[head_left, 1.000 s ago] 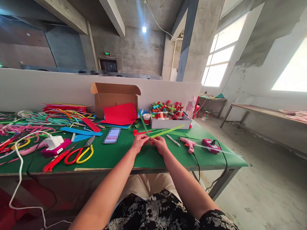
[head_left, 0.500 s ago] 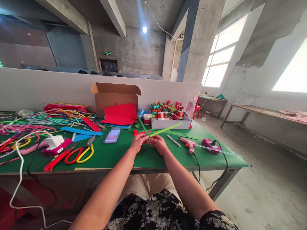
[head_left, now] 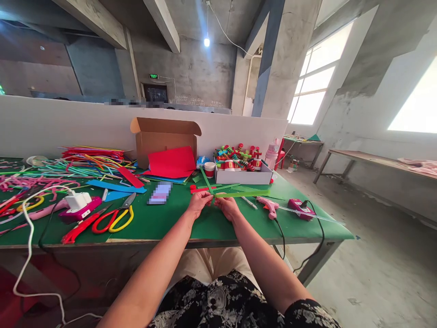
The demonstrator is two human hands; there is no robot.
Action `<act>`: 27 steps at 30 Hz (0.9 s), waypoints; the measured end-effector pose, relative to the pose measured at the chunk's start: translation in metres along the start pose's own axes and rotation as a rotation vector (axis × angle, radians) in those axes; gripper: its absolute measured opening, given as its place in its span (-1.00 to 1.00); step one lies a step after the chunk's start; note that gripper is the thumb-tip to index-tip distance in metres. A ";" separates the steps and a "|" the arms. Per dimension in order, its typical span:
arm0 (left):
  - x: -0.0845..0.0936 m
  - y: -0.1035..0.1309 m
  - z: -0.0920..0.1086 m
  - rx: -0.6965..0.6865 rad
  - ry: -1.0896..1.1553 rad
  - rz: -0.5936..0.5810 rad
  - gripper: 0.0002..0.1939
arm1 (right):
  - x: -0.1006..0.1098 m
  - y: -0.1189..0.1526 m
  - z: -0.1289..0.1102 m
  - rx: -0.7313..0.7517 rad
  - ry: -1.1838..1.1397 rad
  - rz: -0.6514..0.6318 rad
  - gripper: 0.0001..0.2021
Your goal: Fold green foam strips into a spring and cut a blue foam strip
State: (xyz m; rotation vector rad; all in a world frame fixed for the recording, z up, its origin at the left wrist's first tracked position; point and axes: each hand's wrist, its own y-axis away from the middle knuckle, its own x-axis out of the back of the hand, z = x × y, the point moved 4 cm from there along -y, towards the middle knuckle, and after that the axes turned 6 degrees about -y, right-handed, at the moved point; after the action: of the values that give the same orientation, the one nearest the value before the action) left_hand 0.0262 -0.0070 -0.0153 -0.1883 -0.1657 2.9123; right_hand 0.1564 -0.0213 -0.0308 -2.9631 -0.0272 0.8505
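Folding green paper strips at a cluttered craft table

Pinching together above the near middle of the green-topped work table (head_left: 164, 228), the left hand (head_left: 199, 203) and the right hand (head_left: 228, 207) meet over the crossing of two long strips of paper. Both hands have their fingers curled in tight at the crossing, thumb against forefinger, so that each grips the paper where the strips overlap. A dark green paper strip (head_left: 205, 179) rises from the left hand and slants away toward the back of the table. A light green paper strip (head_left: 244, 193) runs out from the right hand toward the right, lying low and nearly level, close above the table top.

Just right of the right hand lies a pink hot-glue gun (head_left: 268, 206) with a black cord over the table edge. Behind the hands stands a shallow white cardboard box (head_left: 244, 176) heaped with small red and multicoloured paper figures, and beside it a small red-and-white paper cup (head_left: 209, 169). An open brown cardboard carton (head_left: 160, 136) stands further back with a sheet of red paper (head_left: 171, 162) leaning against it. Well to the left lie scissors with red and yellow handles (head_left: 114, 217) and a pile of coloured pipe cleaners (head_left: 82, 159).
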 end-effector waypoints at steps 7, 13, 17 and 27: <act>-0.002 0.002 0.001 -0.002 -0.010 0.004 -0.59 | -0.004 0.006 -0.004 0.011 0.043 -0.009 -0.62; -0.002 0.002 0.000 -0.020 -0.002 -0.011 -0.59 | -0.006 0.007 -0.005 0.013 0.061 -0.009 -0.60; -0.003 0.001 -0.001 -0.043 0.012 -0.037 -0.61 | -0.005 0.007 -0.005 0.021 0.077 0.002 -0.62; 0.001 -0.004 -0.010 -0.011 -0.025 -0.012 -0.65 | -0.003 0.004 -0.004 0.080 0.141 0.063 -0.70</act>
State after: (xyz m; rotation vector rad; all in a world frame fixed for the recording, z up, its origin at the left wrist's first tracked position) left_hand 0.0278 -0.0024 -0.0247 -0.1518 -0.1868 2.9031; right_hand 0.1557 -0.0260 -0.0257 -2.9540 0.1042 0.6309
